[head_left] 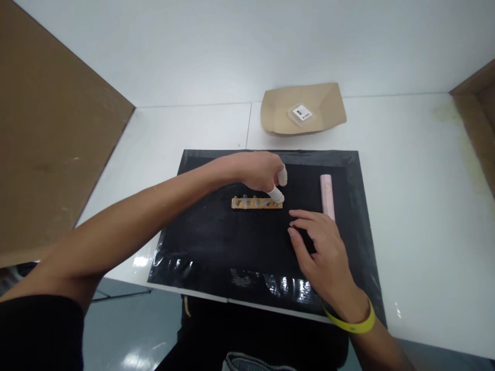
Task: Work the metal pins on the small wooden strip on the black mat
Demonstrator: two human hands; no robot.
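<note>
Left hand (260,170): fingers in white ribbed finger covers (276,195) spread, one tip at the right end of the narrow orange-tan strip (249,202), apparently steadying it. Right hand (327,252) pinches a tiny metallic piece (291,224) near that end, presumably for short reach. Slim pale-pink bar (327,196) crowds right hand; room toward near edge of black rectangular mat (216,242).
</note>
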